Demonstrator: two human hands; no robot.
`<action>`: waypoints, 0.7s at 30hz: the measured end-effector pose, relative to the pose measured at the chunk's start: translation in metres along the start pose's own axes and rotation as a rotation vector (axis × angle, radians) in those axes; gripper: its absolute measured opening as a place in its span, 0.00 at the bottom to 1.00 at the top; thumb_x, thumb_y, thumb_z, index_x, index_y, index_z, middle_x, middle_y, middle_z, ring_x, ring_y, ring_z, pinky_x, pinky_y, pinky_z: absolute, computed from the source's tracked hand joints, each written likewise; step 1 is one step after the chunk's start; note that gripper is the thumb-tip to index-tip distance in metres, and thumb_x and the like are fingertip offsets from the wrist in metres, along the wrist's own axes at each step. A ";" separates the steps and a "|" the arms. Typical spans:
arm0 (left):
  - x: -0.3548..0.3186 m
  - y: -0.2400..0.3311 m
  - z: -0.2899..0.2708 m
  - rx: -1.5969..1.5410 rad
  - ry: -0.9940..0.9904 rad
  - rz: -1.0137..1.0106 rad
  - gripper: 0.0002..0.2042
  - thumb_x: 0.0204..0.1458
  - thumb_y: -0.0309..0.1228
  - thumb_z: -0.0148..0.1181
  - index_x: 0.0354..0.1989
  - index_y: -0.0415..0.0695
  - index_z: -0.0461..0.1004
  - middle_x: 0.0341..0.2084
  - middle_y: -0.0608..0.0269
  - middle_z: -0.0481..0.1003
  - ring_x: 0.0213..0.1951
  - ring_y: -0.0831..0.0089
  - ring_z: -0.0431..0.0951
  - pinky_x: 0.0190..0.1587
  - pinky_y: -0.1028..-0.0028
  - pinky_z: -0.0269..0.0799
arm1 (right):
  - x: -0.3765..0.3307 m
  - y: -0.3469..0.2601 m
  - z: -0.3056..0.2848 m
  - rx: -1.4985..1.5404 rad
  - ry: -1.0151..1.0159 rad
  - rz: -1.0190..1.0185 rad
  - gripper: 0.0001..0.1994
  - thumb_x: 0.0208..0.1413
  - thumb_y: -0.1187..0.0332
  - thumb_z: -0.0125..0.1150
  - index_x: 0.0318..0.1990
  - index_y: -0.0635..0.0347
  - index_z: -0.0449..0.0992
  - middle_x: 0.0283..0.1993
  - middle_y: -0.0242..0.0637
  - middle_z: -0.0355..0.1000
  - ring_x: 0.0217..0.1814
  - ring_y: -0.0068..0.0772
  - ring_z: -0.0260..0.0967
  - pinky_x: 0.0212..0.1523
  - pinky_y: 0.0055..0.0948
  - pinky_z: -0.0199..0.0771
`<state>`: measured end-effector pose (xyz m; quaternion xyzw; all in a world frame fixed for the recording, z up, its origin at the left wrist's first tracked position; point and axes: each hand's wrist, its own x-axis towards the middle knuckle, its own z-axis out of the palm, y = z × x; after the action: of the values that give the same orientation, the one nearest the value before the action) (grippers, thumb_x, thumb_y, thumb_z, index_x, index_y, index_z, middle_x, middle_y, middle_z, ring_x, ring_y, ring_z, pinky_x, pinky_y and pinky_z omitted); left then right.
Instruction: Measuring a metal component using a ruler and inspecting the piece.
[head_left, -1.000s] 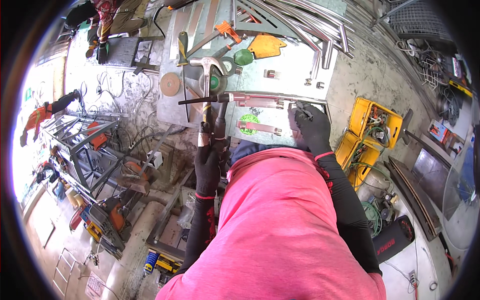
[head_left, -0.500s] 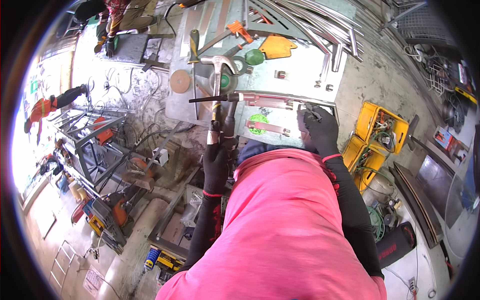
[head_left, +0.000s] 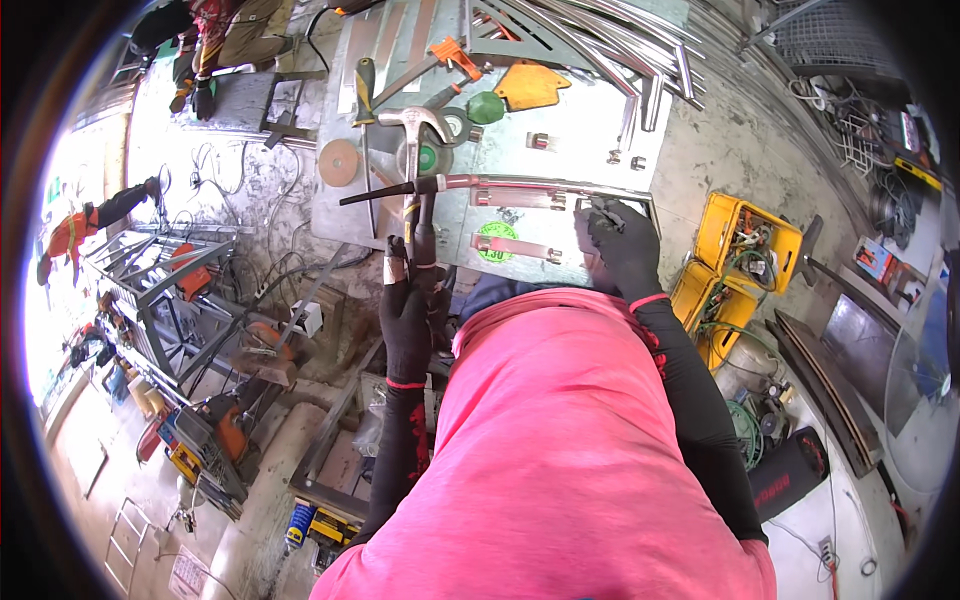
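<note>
My left hand (head_left: 408,325), in a black glove, is closed at the near left edge of the work table (head_left: 590,140). Its fingers appear wrapped round the grip end of a claw hammer (head_left: 414,125), partly hidden by the hand. A dark handle (head_left: 426,235) runs beside that grip. Across it lies a long rod with a black tapered end (head_left: 385,192). My right hand (head_left: 625,245), also gloved, curls its fingers at the table's near right corner; what they hold is unclear. Left of it are two short clear-pinkish pieces, an upper one (head_left: 518,198) and a lower one (head_left: 515,246).
Round discs, a screwdriver (head_left: 364,90), an orange clamp (head_left: 455,58) and a yellow plate (head_left: 531,87) lie on the table. Metal tubes (head_left: 590,40) lie across the far side. A yellow toolbox (head_left: 745,245) stands open at right. Another person (head_left: 205,50) works at far left.
The whole view has shifted slightly, carrying the table and both hands a little to the left in the picture. Against the table, hands and tools look nearly unmoved.
</note>
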<state>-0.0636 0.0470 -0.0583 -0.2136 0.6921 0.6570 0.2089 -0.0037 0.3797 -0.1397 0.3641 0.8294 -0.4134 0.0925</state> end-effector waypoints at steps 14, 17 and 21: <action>0.000 -0.007 -0.011 -0.030 -0.095 -0.129 0.31 0.68 0.26 0.53 0.81 0.53 0.61 0.45 0.63 0.82 0.35 0.81 0.77 0.35 0.77 0.74 | -0.003 -0.014 -0.008 0.005 -0.056 0.058 0.24 0.59 0.52 0.73 0.59 0.54 0.85 0.56 0.46 0.84 0.56 0.47 0.84 0.59 0.39 0.81; 0.000 -0.007 -0.010 -0.008 -0.093 -0.107 0.31 0.68 0.24 0.50 0.81 0.51 0.61 0.46 0.62 0.83 0.37 0.81 0.77 0.38 0.77 0.76 | -0.004 -0.012 -0.007 0.006 -0.037 0.052 0.24 0.60 0.51 0.72 0.59 0.54 0.85 0.56 0.46 0.84 0.57 0.46 0.84 0.60 0.38 0.81; -0.004 -0.005 0.001 0.002 -0.021 -0.030 0.17 0.66 0.27 0.55 0.63 0.39 0.74 0.37 0.63 0.80 0.31 0.80 0.77 0.31 0.76 0.72 | -0.005 -0.018 -0.008 -0.038 -0.030 0.069 0.25 0.59 0.53 0.73 0.60 0.54 0.85 0.56 0.47 0.84 0.56 0.46 0.84 0.60 0.38 0.81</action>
<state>-0.0576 0.0479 -0.0605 -0.2169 0.6871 0.6555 0.2264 -0.0112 0.3765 -0.1212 0.3845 0.8226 -0.3996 0.1257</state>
